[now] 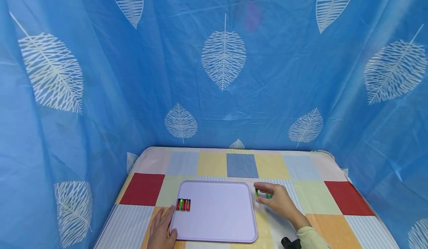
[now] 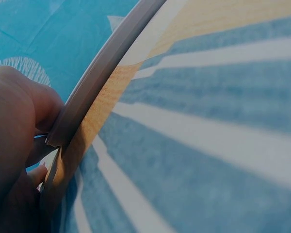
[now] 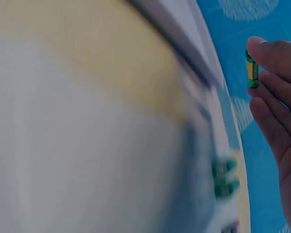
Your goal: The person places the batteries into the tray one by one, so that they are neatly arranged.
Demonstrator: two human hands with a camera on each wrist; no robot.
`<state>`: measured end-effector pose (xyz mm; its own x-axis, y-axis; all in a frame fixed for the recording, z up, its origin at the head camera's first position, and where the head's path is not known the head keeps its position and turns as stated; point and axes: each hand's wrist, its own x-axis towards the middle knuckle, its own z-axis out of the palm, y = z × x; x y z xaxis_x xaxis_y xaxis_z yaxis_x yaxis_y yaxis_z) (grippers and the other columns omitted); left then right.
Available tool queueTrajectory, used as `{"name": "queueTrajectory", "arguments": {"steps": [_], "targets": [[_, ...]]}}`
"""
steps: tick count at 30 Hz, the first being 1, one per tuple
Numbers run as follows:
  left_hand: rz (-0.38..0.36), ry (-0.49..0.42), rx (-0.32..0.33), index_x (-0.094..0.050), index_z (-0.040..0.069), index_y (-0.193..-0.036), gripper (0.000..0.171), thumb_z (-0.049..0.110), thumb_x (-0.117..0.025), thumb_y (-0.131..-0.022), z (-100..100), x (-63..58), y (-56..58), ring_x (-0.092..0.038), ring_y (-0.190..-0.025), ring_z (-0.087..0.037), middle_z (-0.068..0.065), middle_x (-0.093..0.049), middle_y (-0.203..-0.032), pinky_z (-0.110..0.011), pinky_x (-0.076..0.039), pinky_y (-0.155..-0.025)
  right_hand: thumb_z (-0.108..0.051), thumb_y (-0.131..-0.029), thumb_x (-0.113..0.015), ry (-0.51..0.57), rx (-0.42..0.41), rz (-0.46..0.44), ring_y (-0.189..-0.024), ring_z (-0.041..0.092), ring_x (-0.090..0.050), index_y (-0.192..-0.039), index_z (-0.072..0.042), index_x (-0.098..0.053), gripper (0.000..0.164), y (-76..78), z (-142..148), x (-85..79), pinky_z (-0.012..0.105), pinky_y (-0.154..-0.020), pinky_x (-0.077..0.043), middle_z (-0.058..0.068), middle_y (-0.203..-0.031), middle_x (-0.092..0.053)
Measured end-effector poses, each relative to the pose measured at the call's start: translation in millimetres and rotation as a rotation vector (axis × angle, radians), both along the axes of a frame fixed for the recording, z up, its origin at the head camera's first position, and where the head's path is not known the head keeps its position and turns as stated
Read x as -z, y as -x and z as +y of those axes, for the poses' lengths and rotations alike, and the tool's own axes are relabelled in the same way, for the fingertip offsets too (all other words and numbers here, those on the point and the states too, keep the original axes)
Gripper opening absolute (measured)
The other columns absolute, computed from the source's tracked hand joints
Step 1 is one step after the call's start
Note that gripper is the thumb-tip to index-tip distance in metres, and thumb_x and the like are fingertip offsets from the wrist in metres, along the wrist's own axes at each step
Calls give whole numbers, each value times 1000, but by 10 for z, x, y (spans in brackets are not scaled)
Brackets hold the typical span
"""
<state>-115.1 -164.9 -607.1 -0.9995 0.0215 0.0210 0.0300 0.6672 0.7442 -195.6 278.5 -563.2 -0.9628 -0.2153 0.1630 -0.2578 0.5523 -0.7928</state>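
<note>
My right hand (image 1: pixel 278 201) pinches a green battery with a yellow band (image 3: pixel 252 72) between thumb and fingertips, upright, just off the right rim of the pale lilac tray (image 1: pixel 217 212). My left hand (image 1: pixel 162 228) rests at the left side of the tray, fingers fairly straight against its rim and thumb near the front corner. In the left wrist view, the tray edge (image 2: pixel 104 73) runs up from that hand. On the tray's left part, red batteries (image 1: pixel 186 205) and a green battery (image 1: pixel 181 204) stand side by side in a short row.
More green batteries (image 3: pixel 224 188) lie on the table behind the right hand, blurred in the right wrist view. A patchwork cloth (image 1: pixel 327 197) covers the table. Blue leaf-print curtains (image 1: pixel 224 111) enclose the back and both sides. A black object (image 1: pixel 290 243) shows by the right sleeve.
</note>
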Motion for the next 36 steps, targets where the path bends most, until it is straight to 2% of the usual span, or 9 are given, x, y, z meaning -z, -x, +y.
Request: {"name": "queueTrajectory", "arguments": {"steps": [4, 10, 18, 23, 30, 36], "targets": [[9, 3, 1, -53, -6, -157, 73, 1, -68, -86, -1, 12, -2, -26, -158, -56, -28, -54, -162, -74, -12, -131, -7, -89, -88, 35, -60, 25, -120, 35, -77, -137, 1, -74, 51, 3, -261, 24, 42, -103, -65, 15, -132, -79], [35, 14, 5, -54, -6, -156, 72, 0, -68, -85, -1, 21, -9, -28, -156, -57, -28, -55, -161, -75, -14, -129, -7, -87, -89, 48, -88, 63, -117, 30, -79, -135, -1, -76, 50, 14, -626, 41, 40, -104, -65, 11, -130, -80], [-4, -12, 7, -52, -6, -157, 74, 1, -68, -86, -3, 14, 4, -25, -158, -56, -28, -53, -163, -73, -11, -131, -7, -87, -90, 74, -143, 118, -115, 31, -79, -135, -2, -76, 49, 41, -1030, 52, 40, -105, -65, 11, -130, -80], [31, 2, 19, -52, -7, -157, 74, 0, -69, -85, -14, 19, 1, -28, -156, -58, -29, -54, -161, -75, -14, -129, -6, -88, -89, 95, -176, 119, -118, 31, -79, -135, 0, -75, 50, 41, -1290, 62, 41, -107, -64, 10, -132, -80], [-6, -9, 0, -51, -6, -158, 75, 0, -69, -85, -3, -4, 3, -25, -159, -56, -29, -53, -162, -74, -11, -132, -4, -88, -88, 115, -212, 131, -117, 27, -79, -134, 1, -76, 48, 29, -1619, 113, 36, -106, -64, 10, -130, -80], [-6, 19, 9, -51, -6, -158, 75, 0, -70, -86, 0, -21, 3, -26, -158, -57, -29, -53, -162, -75, -13, -130, -4, -86, -90, 142, -209, 131, -116, 25, -79, -131, -1, -78, 47, 28, -1834, 201, 34, -106, -64, 8, -129, -81]]}}
